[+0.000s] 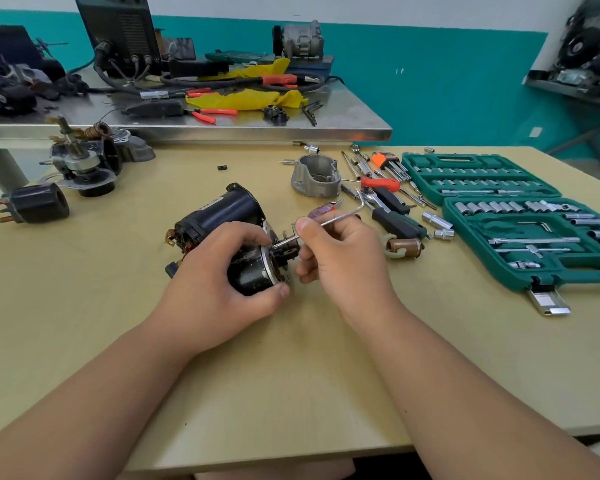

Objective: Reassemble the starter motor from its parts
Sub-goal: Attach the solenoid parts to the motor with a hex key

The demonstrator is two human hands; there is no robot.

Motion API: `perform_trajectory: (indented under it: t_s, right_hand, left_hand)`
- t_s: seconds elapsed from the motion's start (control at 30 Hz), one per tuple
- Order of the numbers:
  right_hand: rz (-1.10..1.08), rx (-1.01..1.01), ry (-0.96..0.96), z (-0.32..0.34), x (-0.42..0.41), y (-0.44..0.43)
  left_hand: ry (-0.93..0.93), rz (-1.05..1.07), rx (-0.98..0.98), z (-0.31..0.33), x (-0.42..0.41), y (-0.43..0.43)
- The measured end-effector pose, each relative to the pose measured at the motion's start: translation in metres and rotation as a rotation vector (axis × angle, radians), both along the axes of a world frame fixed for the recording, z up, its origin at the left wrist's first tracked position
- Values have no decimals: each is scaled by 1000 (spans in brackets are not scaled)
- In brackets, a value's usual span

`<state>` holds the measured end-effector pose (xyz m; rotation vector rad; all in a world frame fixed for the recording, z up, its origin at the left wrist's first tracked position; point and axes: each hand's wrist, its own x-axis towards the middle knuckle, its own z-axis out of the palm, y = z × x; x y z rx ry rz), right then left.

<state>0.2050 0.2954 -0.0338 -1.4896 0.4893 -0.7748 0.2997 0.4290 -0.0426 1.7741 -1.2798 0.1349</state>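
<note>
A black starter motor body (pixel 222 211) lies on its side at the middle of the tan table (pixel 291 368). My left hand (pixel 219 285) grips its lower black cylinder (pixel 248 275) from the near side. My right hand (pixel 340 258) pinches a thin bent metal hex key (pixel 329 220), whose tip touches the small black part (pixel 286 252) at the cylinder's open end. A grey aluminium nose housing (pixel 316 176) stands behind. A copper sleeve (pixel 404 247) lies to the right.
An open green socket set case (pixel 520 216) fills the right side. Loose screwdrivers, a ratchet (pixel 385 202) and sockets lie beside it. Further motor parts (pixel 80 164) and a black solenoid cap (pixel 39 204) sit at the far left. A cluttered steel bench (pixel 187 109) stands behind.
</note>
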Motion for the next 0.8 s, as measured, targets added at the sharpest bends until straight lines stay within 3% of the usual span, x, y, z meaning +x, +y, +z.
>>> perform_trajectory:
  t_s: [0.2,0.47,0.6,0.8]
  right_hand:
    - [231,62,2,6,-7,-9]
    - [33,-99,52,0,1,4]
    - [68,-200,132,2,2,5]
    - [72,-254,170,2,-5,6]
  left_hand:
    - [22,3,-2,-1,1,0]
    - [17,29,41,2,1,2]
    - [-33,65,147,2,-5,-1]
    - [9,175,108,0,-13,-11]
